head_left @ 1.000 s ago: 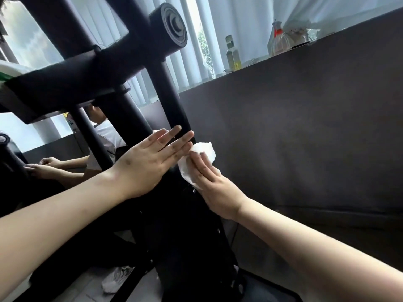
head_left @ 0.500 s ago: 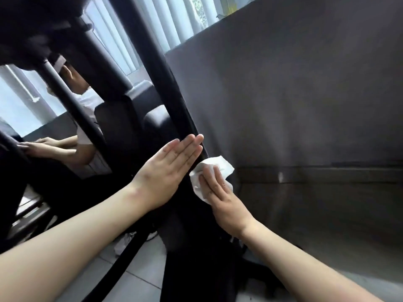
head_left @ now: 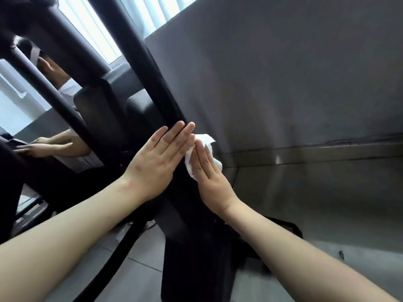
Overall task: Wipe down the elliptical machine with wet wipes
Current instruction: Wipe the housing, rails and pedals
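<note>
**Item: wipe stroke on elliptical post, lower stretch reached**

1. Left hand: open, fingers straight and together, laid flat against the left side of the upright post. Held nothing. It sat lower on the post than a second before, and acted as a brace.
2. Right hand: fingers straight, pressing the wet wipe flat to the right side of the same post. It was not curled round the wipe, and the thumb was hidden. It had travelled down in step with the left hand.
3. Wet wipe: white and crumpled, trapped between the right fingers and the post, its top edge showing above the fingertips.
4. Upright post: black. The pivot hub seen above the hands a second before was out of view. Judged: the upper stretch had been covered and the stroke was running downward.
5. Lower housing: black, directly below the hands, above the tiled floor. Judged not yet wiped.
6. Beyond: a second person seated at left, a grey wall and blinds.
</note>
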